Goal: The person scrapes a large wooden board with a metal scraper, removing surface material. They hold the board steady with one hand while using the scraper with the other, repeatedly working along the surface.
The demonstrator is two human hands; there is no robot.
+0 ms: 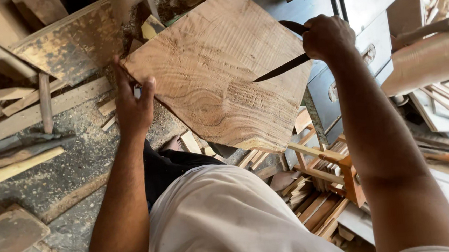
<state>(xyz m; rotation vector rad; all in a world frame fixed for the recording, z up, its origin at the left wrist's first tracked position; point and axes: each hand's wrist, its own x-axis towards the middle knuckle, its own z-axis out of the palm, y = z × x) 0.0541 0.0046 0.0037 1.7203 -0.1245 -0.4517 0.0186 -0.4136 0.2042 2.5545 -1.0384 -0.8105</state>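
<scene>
A wide rough-sawn wooden board (pixel 216 74) with curved grain is held up in front of me, tilted. My left hand (pixel 132 103) grips its left edge, thumb over the face. My right hand (pixel 327 35) is closed around the handle of a dark-bladed knife (pixel 282 68) at the board's right edge. The blade points down-left across the board's face, its tip over the wood. My white shirt fills the bottom of the view.
Planks and offcuts (pixel 36 101) lie on the sawdust-covered floor at left. A grey metal machine (pixel 356 35) stands at upper right behind the board. Small wooden frames and sticks (pixel 324 187) are stacked below it. More boards lean at far right.
</scene>
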